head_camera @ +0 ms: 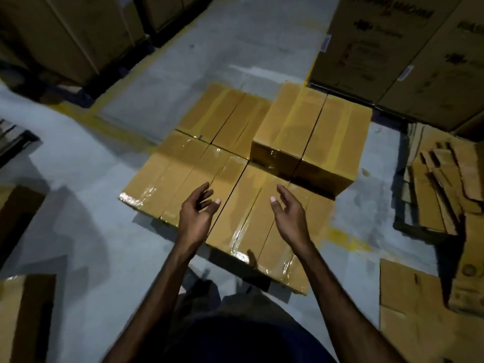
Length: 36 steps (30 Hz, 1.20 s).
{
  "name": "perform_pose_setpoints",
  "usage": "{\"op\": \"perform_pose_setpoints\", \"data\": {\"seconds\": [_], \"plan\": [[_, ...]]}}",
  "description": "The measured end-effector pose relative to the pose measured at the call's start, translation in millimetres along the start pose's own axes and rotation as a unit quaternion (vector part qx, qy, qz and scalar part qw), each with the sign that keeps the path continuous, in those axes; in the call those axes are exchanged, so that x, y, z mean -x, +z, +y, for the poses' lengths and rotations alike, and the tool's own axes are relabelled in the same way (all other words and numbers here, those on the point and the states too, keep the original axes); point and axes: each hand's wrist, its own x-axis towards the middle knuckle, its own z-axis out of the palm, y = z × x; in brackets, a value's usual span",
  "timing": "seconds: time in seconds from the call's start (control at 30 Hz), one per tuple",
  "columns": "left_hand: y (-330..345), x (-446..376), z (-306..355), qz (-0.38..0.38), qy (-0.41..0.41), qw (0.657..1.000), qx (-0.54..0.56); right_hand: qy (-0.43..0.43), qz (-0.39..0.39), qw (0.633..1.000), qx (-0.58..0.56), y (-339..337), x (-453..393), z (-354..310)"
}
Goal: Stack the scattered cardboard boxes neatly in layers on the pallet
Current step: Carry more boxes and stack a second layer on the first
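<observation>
I am holding both hands out over the near boxes, palms facing each other, touching nothing: my left hand (pixel 197 216) is hovering with fingers loosely curved and relaxed, and my right hand (pixel 288 214) is mirroring it, thumb up and fingers released. Under them the bottom layer of boxes (pixel 188 176) is lying flat and packed edge to edge, taped tops shining. Each box in it is long and narrow, and its long axis is running from about 7 o'clock near me toward 1 o'clock away from me, the seams between boxes following the same line. At about 1 o'clock from my hands two upper boxes (pixel 311 132) are sitting side by side on top of that layer, touching each other, their long axes pointing the same 7-to-1 way and their short ends facing me. I cannot tell what the layer is resting on; only grey floor (pixel 86 179) is showing around it. At 3 o'clock a heap of flattened cardboard (pixel 440 184) is lying well apart from the stack. At 8 o'clock a loose box (pixel 18 318) is standing on the floor. At 1 o'clock, beyond the stack, tall printed cartons (pixel 392 48) are standing.
</observation>
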Motion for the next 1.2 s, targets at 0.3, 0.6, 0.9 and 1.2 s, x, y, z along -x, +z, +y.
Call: {"op": "perform_pose_setpoints", "data": {"seconds": [0.3, 0.6, 0.9, 1.2], "plan": [[-77, 93, -15, 0.087, 0.006, 0.996, 0.009, -0.061, -0.132, 0.989, 0.009, 49, 67, -43], [-182, 205, -47, 0.219, -0.011, 0.974, 0.050, -0.136, -0.230, 0.963, 0.027, 147, 156, -84], [-296, 375, -128, 0.418, -0.093, 0.900, 0.079, -0.194, -0.437, 0.876, 0.060, 292, 305, -88], [-350, 501, -192, 0.580, -0.137, 0.795, 0.110, -0.221, -0.575, 0.779, 0.120, 381, 422, -87]]}}
